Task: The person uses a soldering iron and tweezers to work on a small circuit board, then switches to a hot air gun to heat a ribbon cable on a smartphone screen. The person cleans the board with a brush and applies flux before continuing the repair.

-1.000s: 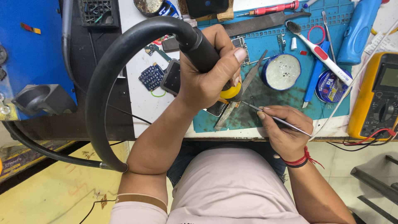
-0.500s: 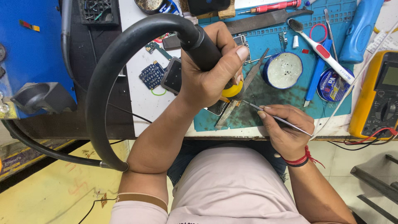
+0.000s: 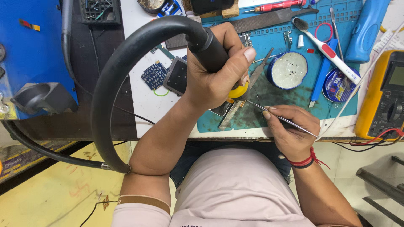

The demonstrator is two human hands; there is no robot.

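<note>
Hot-air handle: the black handle with its yellow nozzle collar sits in my left hand, pointing down at the teal mat near its front edge.
Left hand: my fingers are wrapped fully round the handle, thumb laid along its side, nothing else in the grip.
Hose: a thick black hose arcs from the handle's top out to my left and down past the bench edge.
Tweezers: thin metal tweezers lie in my right hand, tips aimed at the spot just under the nozzle.
Right hand: fingers pinched shut on the tweezers, pen-style, resting on the mat's front edge.
Work spot: hidden under my left hand; I cannot tell what the tips touch.
Near the nozzle: a flat metal file lies slanted on the mat.
Further back: a round tin, a toothbrush, a small blue circuit board.
Far right: a yellow multimeter.
</note>
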